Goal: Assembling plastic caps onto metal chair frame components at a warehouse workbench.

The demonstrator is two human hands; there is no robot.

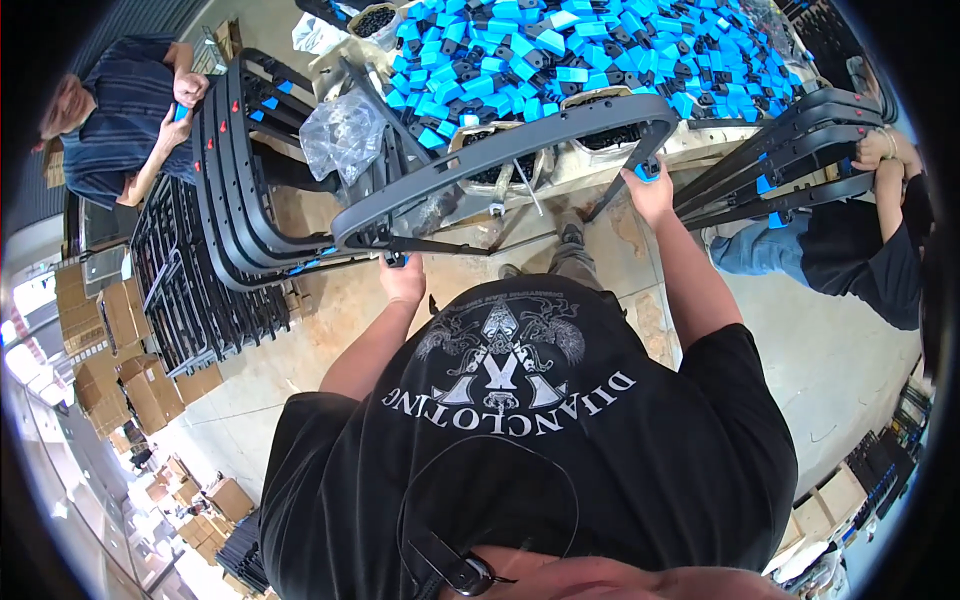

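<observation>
A large black metal frame (500,157) with rounded corners is held up in front of me, tilted so its right end is higher. My left hand (403,280) is closed at its lower left corner, with a small black piece showing at the fingertips. At the right corner my right hand (652,193) grips the frame, and a blue-and-black plastic piece (648,172) shows at its thumb and fingers. Part of each hand's fingers is hidden. Just beyond the frame, a large heap of blue-and-black plastic pieces (560,60) covers a table.
On the left a co-worker (130,120) stands by several upright black frames (222,170); another person's hands (885,155) hold more frames at the right. A clear plastic bag (343,138) lies beyond my left hand. Cardboard boxes (150,390) and stacked black racks (190,290) stand left.
</observation>
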